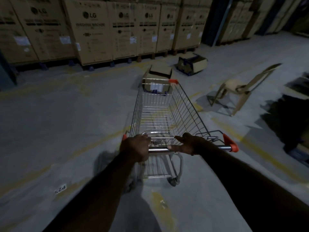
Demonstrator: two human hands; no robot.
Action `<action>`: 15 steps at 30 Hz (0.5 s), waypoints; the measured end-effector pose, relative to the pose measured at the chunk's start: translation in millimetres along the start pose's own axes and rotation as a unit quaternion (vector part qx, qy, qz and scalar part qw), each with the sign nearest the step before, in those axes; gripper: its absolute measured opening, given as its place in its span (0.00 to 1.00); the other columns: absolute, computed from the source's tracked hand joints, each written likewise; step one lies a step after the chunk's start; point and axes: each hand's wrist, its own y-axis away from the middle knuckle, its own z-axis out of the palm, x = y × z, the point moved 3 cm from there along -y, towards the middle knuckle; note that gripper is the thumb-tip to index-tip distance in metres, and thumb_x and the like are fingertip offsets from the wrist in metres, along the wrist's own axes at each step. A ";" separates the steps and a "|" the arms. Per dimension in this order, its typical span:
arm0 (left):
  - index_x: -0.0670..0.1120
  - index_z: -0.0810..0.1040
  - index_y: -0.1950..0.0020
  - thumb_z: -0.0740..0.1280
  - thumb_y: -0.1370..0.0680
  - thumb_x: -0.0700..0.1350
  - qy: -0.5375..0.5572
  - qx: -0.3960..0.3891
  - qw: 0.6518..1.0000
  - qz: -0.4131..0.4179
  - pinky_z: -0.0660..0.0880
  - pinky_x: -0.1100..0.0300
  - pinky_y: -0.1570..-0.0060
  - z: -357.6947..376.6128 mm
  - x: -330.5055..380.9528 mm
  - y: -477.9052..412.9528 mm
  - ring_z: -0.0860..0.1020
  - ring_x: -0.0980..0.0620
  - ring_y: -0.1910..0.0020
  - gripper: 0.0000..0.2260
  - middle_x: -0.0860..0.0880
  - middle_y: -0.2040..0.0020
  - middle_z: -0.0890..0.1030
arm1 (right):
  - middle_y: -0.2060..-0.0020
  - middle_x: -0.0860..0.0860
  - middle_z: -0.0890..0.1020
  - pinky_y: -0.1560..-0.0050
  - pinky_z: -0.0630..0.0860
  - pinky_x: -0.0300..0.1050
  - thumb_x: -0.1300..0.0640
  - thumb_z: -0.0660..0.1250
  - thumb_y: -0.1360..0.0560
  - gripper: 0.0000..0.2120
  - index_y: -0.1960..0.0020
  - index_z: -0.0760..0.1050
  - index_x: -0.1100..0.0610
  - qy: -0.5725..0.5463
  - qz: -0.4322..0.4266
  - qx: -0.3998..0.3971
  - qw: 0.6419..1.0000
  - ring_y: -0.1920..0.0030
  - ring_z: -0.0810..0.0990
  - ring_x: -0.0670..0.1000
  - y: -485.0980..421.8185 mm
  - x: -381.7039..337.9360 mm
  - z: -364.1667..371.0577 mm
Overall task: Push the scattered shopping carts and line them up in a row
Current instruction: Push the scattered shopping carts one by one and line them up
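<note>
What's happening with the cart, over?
Left hand grips handle. Right hand open, resting on it. Cart empty. Cardboard box dead ahead, chair off right.

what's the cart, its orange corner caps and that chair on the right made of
Cart: apparently steel wire, bright plated finish; thin welded grid, glints on the handle bar.
Corner caps: likely orange plastic, smooth, moulded round the frame ends.
Chair: probably beige moulded plastic, dull; blur leaves it open.
</note>
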 end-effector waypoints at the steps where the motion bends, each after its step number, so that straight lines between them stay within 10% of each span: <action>1: 0.51 0.79 0.38 0.71 0.32 0.60 0.010 -0.019 1.000 0.017 0.81 0.43 0.50 2.3 6.1 -1.4 0.82 0.46 0.46 0.24 0.50 0.41 0.81 | 0.25 0.54 0.64 0.41 0.77 0.50 0.14 0.48 0.37 0.55 0.18 0.55 0.44 -0.011 0.007 0.004 1.000 0.56 0.82 0.48 7.4 8.0 3.5; 5: 0.53 0.73 0.33 0.53 0.31 0.68 0.019 -0.015 0.999 0.044 0.77 0.50 0.41 -4.9 38.0 -3.6 0.78 0.50 0.36 0.32 0.53 0.34 0.77 | 0.25 0.56 0.64 0.37 0.74 0.52 0.12 0.48 0.39 0.57 0.18 0.55 0.44 -0.043 0.049 0.024 0.998 0.40 0.79 0.57 32.2 43.5 26.2; 10: 0.56 0.68 0.25 0.64 0.27 0.59 -0.011 -0.051 0.995 0.082 0.68 0.48 0.32 -10.7 81.9 -5.4 0.71 0.50 0.29 0.30 0.53 0.27 0.72 | 0.23 0.56 0.62 0.50 0.79 0.48 0.11 0.57 0.47 0.65 0.18 0.57 0.46 -0.173 0.126 0.026 0.976 0.45 0.81 0.57 65.8 79.2 54.1; 15: 0.56 0.54 0.18 0.65 0.25 0.61 -0.050 -0.122 0.979 0.154 0.59 0.43 0.26 -13.2 136.8 3.5 0.61 0.48 0.22 0.37 0.52 0.19 0.59 | 0.22 0.57 0.57 0.38 0.79 0.55 0.09 0.54 0.58 0.75 0.18 0.56 0.46 -0.233 0.188 0.020 0.954 0.37 0.76 0.60 127.5 101.6 92.6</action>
